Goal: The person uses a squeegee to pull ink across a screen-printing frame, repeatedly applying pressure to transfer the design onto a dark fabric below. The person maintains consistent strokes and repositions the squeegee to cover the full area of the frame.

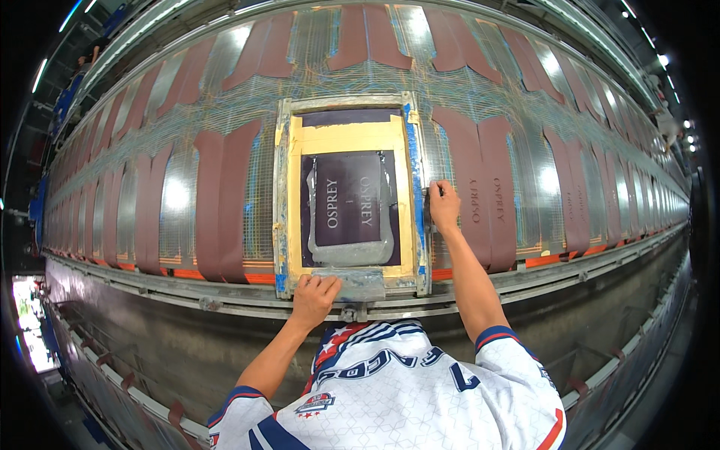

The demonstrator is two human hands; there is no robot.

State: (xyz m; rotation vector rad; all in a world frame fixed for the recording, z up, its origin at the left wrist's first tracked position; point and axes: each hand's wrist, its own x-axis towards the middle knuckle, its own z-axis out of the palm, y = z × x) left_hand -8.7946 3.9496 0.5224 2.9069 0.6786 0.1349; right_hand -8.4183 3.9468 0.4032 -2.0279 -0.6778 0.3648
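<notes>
A screen-printing frame [283, 150] lies on the long table in front of me, its mesh bordered by yellow tape, with blue tape on its sides. Dark mesh with pale lettering shows in its window [347, 199], and a smear of wet, clear-grey ink [349, 253] lies along the window's near end. My left hand [315, 298] is closed on the left end of a translucent squeegee blade [364, 286], at the frame's near edge. At the frame's right side, my right hand [444, 204] has its fingers curled onto a dark fitting on the edge; the fingertips are partly hidden.
Brown cut fabric pieces [219, 202] lie in two rows along the table, with tape-lined shiny panels between them. Pieces right of the frame [480, 202] bear dark lettering. A metal rail [225, 296] runs along the near edge. Another person [666, 124] stands at the far right.
</notes>
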